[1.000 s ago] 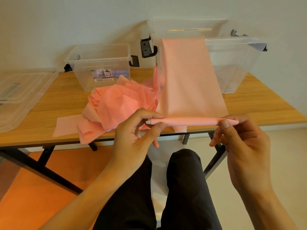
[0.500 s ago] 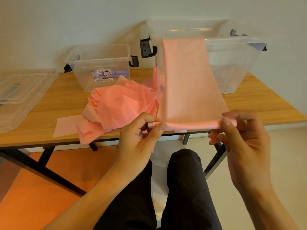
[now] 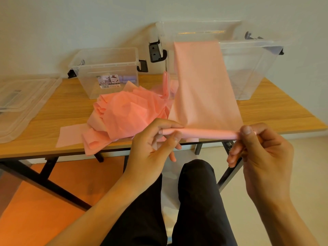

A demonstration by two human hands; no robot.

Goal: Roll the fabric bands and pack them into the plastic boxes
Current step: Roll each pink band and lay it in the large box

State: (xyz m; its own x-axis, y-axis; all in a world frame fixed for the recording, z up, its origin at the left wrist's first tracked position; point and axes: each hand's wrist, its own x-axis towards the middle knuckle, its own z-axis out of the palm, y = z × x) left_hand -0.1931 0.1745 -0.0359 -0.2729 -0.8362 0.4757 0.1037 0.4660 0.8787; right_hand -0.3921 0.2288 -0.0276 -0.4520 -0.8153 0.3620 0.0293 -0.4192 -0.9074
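A: Two hands, one band. What's the state rn?

B: L hand (image 3: 156, 139) pinches the left end of the roll (image 3: 204, 133) betw. thumb & forefinger, other fingers loosely curled below. R hand (image 3: 257, 148) has its thumb on top of the right end, fingers curled under. Both are closed on it and hold nothing else.

A: And the band itself?

B: Band (image 3: 204, 82) runs up & away from the roll, which is held in the air near the bench (image 3: 275, 112) front edge, above the knees. Far end reaches the rim of the big box (image 3: 252, 71). It looks draped over it, but I can't tell if it's caught. Pile (image 3: 127, 112) of loose bands lies on the bench to the left, w/ the small box (image 3: 106, 68) behind it.

A: How far along?

B: Early, imo. The roll's thin and most of the length is flat.

A: Tips for doing it well?

B: Turn both ends at the same rate, else it cones & one end telescopes out. Put light tension on the flat part so the wraps lie tight. Watch the edges: each wrap should land square on the last. The fabric looks thin & limp, so pinch close to the ends, thumbs on top, fingers feeding from below.

A: Risks?

B: Pull too hard & the far end may slip off the box, or drag it. Let go w/ one hand & it'll prob. unwind.
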